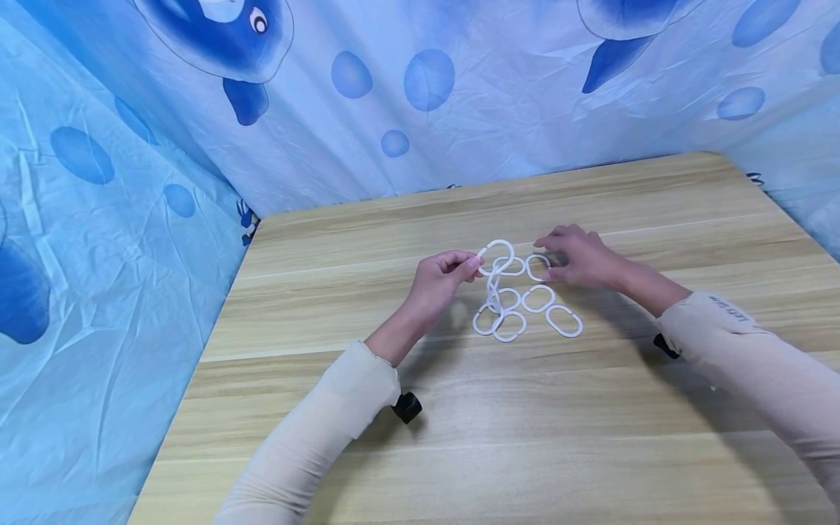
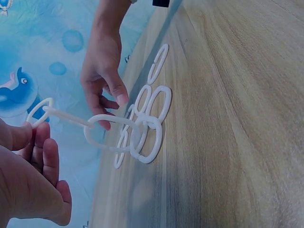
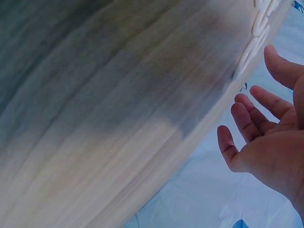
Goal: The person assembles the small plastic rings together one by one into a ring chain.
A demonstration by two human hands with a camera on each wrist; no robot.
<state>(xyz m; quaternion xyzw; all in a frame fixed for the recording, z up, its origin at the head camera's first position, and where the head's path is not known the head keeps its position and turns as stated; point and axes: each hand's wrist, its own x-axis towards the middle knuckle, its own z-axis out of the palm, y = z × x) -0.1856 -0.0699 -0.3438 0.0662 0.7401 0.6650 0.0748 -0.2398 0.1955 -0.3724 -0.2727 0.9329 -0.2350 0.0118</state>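
My left hand (image 1: pixel 441 283) pinches a white plastic chain link (image 1: pixel 502 241) between thumb and fingers, raised over the table. From it more joined links (image 2: pixel 68 116) run down in a chain to the links on the wood. My right hand (image 1: pixel 580 257) hovers at the far right of the pile, fingers spread and gently bent, thumb close by a loose link (image 1: pixel 528 268). Nothing lies in its palm in the right wrist view. Nearer me on the table, another oval link (image 1: pixel 571 335) lies apart, with a gap in its ring.
The wood-grain table (image 1: pixel 459 452) carries the links near its middle. A blue curtain (image 1: pixel 295 160) printed with whales and bubbles hangs behind and on the left. Black wrist devices (image 1: pixel 407 407) show below both pale sleeves (image 1: pixel 315 430).
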